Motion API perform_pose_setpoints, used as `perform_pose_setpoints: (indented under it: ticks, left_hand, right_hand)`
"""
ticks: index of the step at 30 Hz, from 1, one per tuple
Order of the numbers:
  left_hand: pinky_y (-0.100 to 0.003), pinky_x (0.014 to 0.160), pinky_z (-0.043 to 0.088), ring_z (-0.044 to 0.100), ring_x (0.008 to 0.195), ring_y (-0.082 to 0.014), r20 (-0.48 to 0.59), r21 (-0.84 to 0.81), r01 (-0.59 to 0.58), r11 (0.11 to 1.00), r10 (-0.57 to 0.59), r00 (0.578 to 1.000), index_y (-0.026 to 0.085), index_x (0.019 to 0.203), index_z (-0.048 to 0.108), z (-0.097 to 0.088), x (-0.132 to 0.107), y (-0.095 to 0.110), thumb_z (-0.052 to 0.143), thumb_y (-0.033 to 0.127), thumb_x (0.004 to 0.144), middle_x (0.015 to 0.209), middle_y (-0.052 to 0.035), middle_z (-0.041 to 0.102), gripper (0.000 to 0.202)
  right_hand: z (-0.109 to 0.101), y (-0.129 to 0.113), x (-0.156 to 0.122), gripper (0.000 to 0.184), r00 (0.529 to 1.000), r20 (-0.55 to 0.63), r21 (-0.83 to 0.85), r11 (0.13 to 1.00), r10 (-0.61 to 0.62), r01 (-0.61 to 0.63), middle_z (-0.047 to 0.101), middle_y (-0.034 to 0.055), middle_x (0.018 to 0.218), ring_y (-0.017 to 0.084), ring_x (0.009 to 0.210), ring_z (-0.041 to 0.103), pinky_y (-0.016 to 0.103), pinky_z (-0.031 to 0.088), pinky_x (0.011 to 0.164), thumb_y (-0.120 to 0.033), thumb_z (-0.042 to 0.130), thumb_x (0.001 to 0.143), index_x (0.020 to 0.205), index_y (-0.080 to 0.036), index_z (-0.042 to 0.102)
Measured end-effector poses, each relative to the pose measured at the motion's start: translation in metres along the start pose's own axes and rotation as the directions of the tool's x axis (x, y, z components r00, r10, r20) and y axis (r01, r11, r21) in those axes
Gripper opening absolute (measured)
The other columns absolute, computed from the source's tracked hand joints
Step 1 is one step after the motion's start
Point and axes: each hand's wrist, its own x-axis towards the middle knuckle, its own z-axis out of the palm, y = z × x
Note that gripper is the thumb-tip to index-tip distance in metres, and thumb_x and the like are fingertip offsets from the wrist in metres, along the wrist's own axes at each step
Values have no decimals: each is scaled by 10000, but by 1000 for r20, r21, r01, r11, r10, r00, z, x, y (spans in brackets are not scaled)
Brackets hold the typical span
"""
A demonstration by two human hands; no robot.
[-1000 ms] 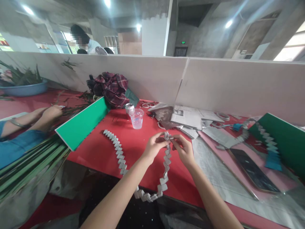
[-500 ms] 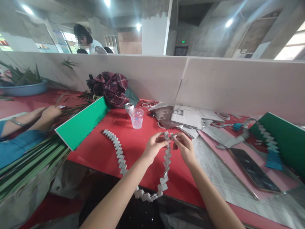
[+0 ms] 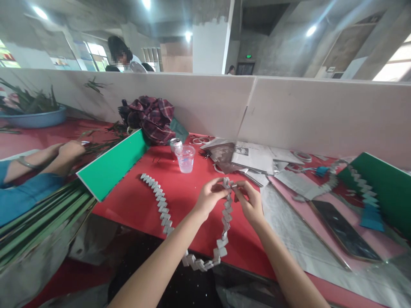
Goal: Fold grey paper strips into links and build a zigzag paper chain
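Note:
A zigzag chain of folded grey-white paper links (image 3: 222, 244) hangs from my fingers. It dips in a loop past the table's front edge, passes behind my left forearm and lies on the red table (image 3: 192, 205) at left. My left hand (image 3: 206, 200) pinches the chain's upper end between thumb and fingers. Close beside it, my right hand (image 3: 252, 201) has its fingers closed on a small folded paper strip (image 3: 234, 186) at that end. Whether the strip is inserted into the last link is too small to tell.
A plastic cup (image 3: 186, 160) and a can (image 3: 175, 146) stand ahead. Papers (image 3: 253, 156), a phone (image 3: 345, 229) and another paper chain (image 3: 361, 184) lie right. Green dividers (image 3: 114, 167) flank the space. At left, another person's hands (image 3: 72, 152) are near long green leaves (image 3: 58, 214).
My right hand's fingers have shifted slightly at the chain's end, and the small strip sits at a different angle. The view has moved a little; my left hand keeps its pinch.

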Motion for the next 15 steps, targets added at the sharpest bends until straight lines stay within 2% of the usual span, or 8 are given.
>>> perform_pose_setpoints:
  ticks: [9, 15]
  left_hand:
    - [-291, 713, 499, 614, 758, -162, -10, 51, -45, 998, 46, 999, 155, 1031, 624, -1, 3, -6, 728, 253, 659, 834, -46, 662, 399]
    - [-284, 704, 496, 620, 760, -181, -1, 225, -182, 957, 188, 982, 144, 965, 650, -1, 3, -9, 700, 284, 694, 825, -63, 677, 309]
  right_hand:
    - [1, 4, 0, 126, 1000, -3, -69, 998, -12, 11, 613, 19, 773, 115, 527, 555, 255, 446, 514, -312, 503, 877, 889, -201, 560]
    - [0, 1, -1, 134, 1000, -22, -131, 991, -17, 14, 596, 8, 721, 113, 506, 537, 254, 440, 516, -321, 498, 879, 880, -201, 557]
